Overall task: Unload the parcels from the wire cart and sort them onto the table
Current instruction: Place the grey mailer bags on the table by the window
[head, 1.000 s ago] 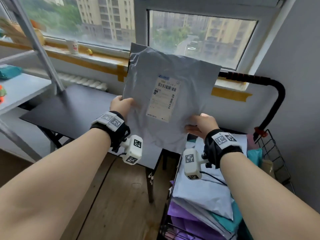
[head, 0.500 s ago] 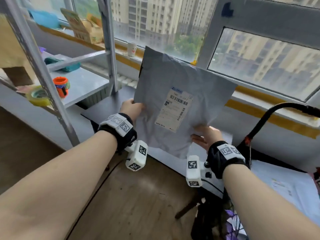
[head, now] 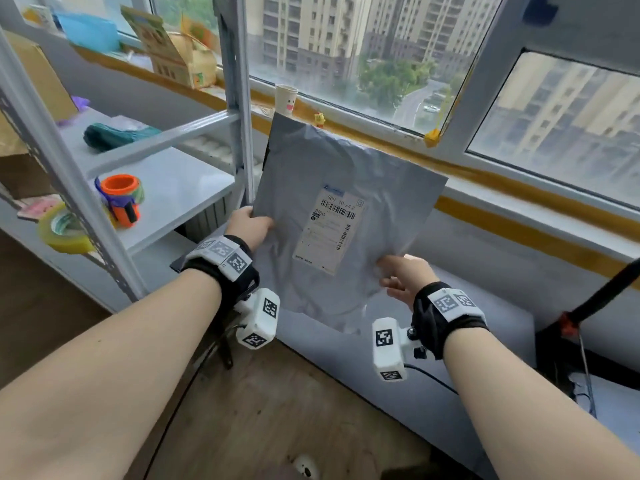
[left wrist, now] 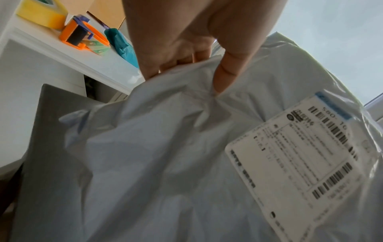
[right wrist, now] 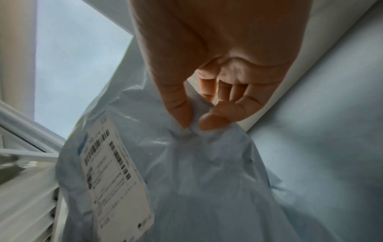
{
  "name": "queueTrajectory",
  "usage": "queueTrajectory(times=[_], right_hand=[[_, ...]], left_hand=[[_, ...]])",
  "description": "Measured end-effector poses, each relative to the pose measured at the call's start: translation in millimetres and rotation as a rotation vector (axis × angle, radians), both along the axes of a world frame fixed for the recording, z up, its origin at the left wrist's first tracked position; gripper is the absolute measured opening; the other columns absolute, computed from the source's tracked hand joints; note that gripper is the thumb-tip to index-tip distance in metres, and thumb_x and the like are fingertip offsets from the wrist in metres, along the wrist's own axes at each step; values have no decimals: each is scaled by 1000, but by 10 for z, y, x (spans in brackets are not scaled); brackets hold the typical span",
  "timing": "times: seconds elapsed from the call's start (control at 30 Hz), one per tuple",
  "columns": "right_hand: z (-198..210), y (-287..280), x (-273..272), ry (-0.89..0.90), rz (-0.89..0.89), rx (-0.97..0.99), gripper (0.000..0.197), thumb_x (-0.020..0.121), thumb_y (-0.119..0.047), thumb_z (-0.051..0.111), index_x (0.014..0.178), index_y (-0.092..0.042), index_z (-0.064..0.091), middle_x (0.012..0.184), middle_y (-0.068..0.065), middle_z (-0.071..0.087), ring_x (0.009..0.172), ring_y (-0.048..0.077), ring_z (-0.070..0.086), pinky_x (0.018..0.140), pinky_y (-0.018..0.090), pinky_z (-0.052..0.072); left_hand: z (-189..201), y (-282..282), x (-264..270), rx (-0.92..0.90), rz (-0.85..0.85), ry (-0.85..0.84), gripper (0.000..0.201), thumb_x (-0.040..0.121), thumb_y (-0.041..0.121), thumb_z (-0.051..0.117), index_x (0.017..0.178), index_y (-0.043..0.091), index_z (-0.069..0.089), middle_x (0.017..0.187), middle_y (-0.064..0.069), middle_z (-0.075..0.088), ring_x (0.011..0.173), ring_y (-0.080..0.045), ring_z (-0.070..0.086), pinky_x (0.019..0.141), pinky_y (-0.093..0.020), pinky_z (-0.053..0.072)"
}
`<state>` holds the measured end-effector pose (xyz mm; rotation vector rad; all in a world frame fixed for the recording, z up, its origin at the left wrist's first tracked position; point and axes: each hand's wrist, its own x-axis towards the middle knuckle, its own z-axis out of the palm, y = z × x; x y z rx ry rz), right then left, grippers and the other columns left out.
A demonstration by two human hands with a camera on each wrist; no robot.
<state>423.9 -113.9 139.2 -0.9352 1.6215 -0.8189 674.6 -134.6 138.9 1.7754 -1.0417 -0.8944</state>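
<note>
Parcel — flat grey poly mailer — held up in the air between both hands, label facing the person, likely so it can be read before sorting. Left hand pinches the mailer's left edge, thumb on the front, fingers curled behind; right hand pinches the lower right edge between thumb and fingertips, film bunched at the grip. Two-point hold keeps the limp bag spread rather than folding over. Table lies just below and beyond the hands, its bare grey top running out to the right of the right hand; parcel's bottom hem hangs close above it, contact cannot be told. Left of the left hand a shelf post stands close to the mailer's left edge — little room that side. Cart handle sits well to the right. Judgement: open room is down and rightward.
</note>
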Motion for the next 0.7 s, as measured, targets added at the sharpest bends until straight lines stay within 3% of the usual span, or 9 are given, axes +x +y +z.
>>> queueTrajectory(times=[0.1, 0.2, 0.27, 0.3, 0.37, 0.43, 0.6, 0.7], right_hand=[[-92, -457, 142, 13, 30, 29, 12, 84, -12, 56, 76, -20, 53, 67, 0, 52, 40, 9, 43, 40, 17, 30], [-152, -851, 307, 14, 27, 66, 7, 85, -11, 59, 85, -18, 56, 67, 1, 52, 31, 5, 44, 34, 15, 30], [-254, -1105, 389, 24, 15, 84, 22, 84, -12, 62, 103, -18, 52, 71, 2, 54, 30, 4, 47, 32, 13, 31], [-306, -1196, 432, 26, 14, 105, 24, 85, -13, 62, 104, -18, 50, 71, 2, 53, 29, 4, 47, 32, 13, 31], [-395, -1334, 529, 54, 24, 153, 7, 87, -12, 60, 88, -16, 54, 68, 2, 51, 29, 5, 47, 32, 13, 32], [-511, -1435, 618, 71, 14, 198, 14, 88, -11, 58, 77, -16, 52, 65, 2, 49, 31, 6, 50, 33, 14, 34], [-746, -1641, 913, 118, -41, 305, 17, 91, -7, 53, 75, -13, 51, 67, 3, 49, 30, 6, 51, 32, 13, 36], [-876, -1714, 1119, 129, -84, 378, 17, 92, -7, 51, 75, -12, 50, 69, 5, 50, 43, 11, 54, 38, 18, 39]], left_hand=[[-45, -452, 187, 40, -5, -48, 19, 82, 7, 59, 100, 8, 67, 103, -13, 66, 92, -25, 59, 80, -27, 45], [-108, -883, 317, 84, -9, -125, 19, 83, 4, 57, 99, -3, 66, 108, -24, 65, 98, -32, 61, 87, -36, 46], [-197, -1116, 414, 126, -17, -187, 12, 86, 5, 56, 93, -2, 63, 100, -25, 62, 94, -33, 58, 83, -35, 43], [-257, -1195, 469, 159, -30, -211, 8, 88, 7, 55, 89, 2, 61, 95, -21, 58, 88, -28, 54, 80, -34, 41], [-396, -1347, 587, 228, -58, -240, 11, 90, 11, 53, 81, 6, 55, 88, -16, 50, 82, -22, 46, 70, -29, 34], [-533, -1493, 721, 269, -87, -260, 27, 90, 14, 53, 65, 7, 48, 83, -15, 47, 77, -22, 42, 61, -27, 26], [-853, -1851, 1010, 352, -177, -244, 30, 87, 10, 56, 59, 15, 48, 84, -12, 51, 80, -20, 45, 70, -25, 32], [-1015, -2028, 1167, 416, -232, -246, 30, 86, 10, 57, 58, 16, 47, 84, -12, 50, 79, -19, 43, 68, -25, 32]])
